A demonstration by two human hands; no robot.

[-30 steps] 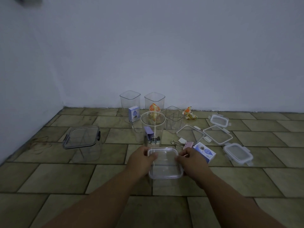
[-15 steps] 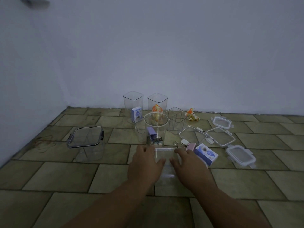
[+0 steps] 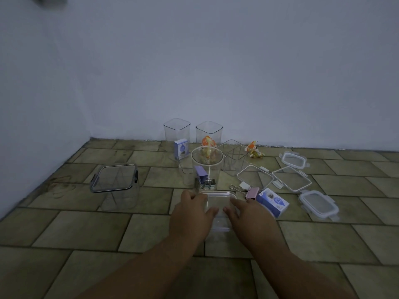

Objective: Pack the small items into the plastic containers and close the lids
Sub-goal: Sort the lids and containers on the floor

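Observation:
A clear square container with its clear lid [image 3: 219, 200] on top stands on the tiled floor in front of me. My left hand [image 3: 191, 213] lies flat on the lid's left side and my right hand [image 3: 248, 214] lies flat on its right side, both pressing down with fingers spread. Just behind stands a round clear container [image 3: 206, 167] holding a purple binder clip [image 3: 200, 172] and small metal pieces. A pink binder clip [image 3: 251, 192] and a blue-white box [image 3: 272, 201] lie to the right.
A lidded container [image 3: 115, 182] stands at left. Three open clear containers [image 3: 177, 130] stand near the wall with a second blue box [image 3: 181, 148] and orange wrappers [image 3: 253, 148]. Several loose lids [image 3: 291, 180] lie at right. Walls close the back and left.
My hands held the lid by its edges a second ago; they then slid onto its top and now press flat on it. The view has shifted slightly.

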